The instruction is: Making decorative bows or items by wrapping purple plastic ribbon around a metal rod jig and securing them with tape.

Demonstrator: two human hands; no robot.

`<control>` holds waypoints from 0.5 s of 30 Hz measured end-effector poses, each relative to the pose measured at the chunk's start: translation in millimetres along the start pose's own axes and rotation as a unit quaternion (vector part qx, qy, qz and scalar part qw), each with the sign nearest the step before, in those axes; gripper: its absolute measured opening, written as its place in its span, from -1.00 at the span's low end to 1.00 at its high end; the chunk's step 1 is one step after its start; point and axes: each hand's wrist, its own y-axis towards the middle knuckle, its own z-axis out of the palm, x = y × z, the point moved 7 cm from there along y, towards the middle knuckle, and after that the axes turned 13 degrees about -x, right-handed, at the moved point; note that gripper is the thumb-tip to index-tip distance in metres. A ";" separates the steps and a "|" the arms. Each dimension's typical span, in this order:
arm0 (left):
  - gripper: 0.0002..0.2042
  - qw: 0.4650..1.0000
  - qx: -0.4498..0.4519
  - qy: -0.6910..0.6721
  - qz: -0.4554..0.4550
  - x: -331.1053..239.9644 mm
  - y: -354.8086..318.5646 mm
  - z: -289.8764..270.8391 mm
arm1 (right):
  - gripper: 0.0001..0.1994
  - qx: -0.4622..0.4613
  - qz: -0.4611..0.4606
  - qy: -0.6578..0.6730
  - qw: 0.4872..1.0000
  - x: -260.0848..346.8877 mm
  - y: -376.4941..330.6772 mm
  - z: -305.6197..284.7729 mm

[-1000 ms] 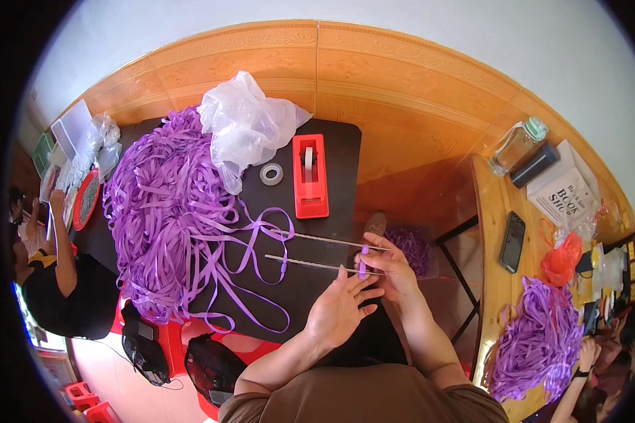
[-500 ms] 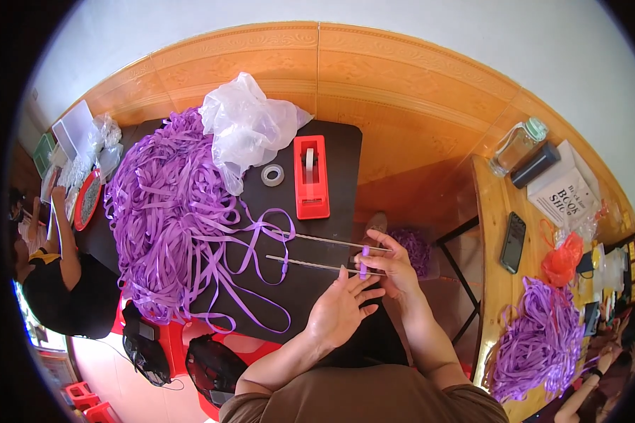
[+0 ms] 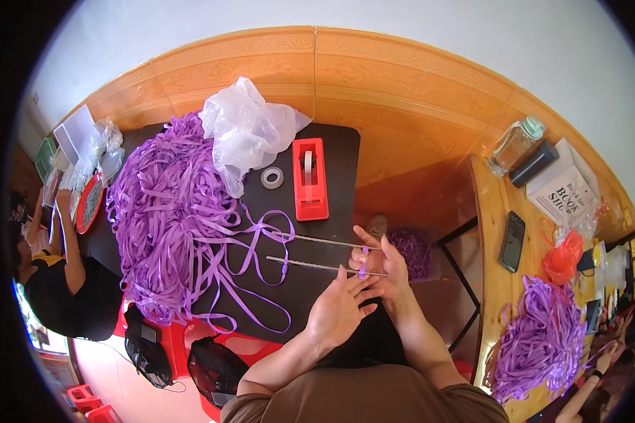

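Note:
Two thin twisted metal rods point(image 3: 310, 265) stretch side by side from above the dark table toward my hands. A purple ribbon point(image 3: 363, 262) wraps across them near my fingers, and another ribbon length loops round their far left ends. My right hand point(image 3: 391, 268) grips the right ends of the rods by the wrapped ribbon, its index finger sticking out. Palm up, my left hand point(image 3: 335, 307) lies just under the lower rod, fingers stretched and spread. Its thumb tip touches that rod. Whether it bears any of the rod's weight is unclear.
A large purple ribbon heap point(image 3: 173, 225) covers the table's left, with a clear plastic bag point(image 3: 247, 130), tape roll point(image 3: 272, 178) and red tape dispenser point(image 3: 310, 180) beyond. Right, a wooden table point(image 3: 490, 211) holds a phone point(image 3: 513, 242) and more ribbon point(image 3: 536, 342). A person point(image 3: 70, 282) sits left.
My right hand has turned and shifted slightly; its fingers have moved along the upper rod, with the index now lifted out. My left hand is nearly still.

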 end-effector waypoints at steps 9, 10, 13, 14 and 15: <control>-0.37 1.000 -0.007 -0.001 0.000 -1.2 -1.6 1.7 | -0.52 -0.200 -0.146 -0.190 0.950 19.9 -23.8 -22.1; -0.41 1.000 -0.007 -0.008 -0.004 -1.5 -1.7 2.0 | -0.57 -0.243 -0.244 -0.279 0.896 31.2 -35.2 -27.8; -0.42 1.000 -0.009 -0.006 -0.001 -1.3 -0.7 1.9 | -0.82 -0.314 -0.496 -0.397 0.706 54.5 -78.1 -6.7; -0.42 1.000 -0.009 -0.007 -0.002 -0.8 0.0 3.2 | -0.79 -0.278 -0.530 -0.436 0.672 56.8 -84.1 0.7; -0.39 1.000 -0.013 -0.003 0.003 -1.4 -0.1 1.7 | -0.79 -0.249 -0.506 -0.499 0.658 51.4 -84.5 23.7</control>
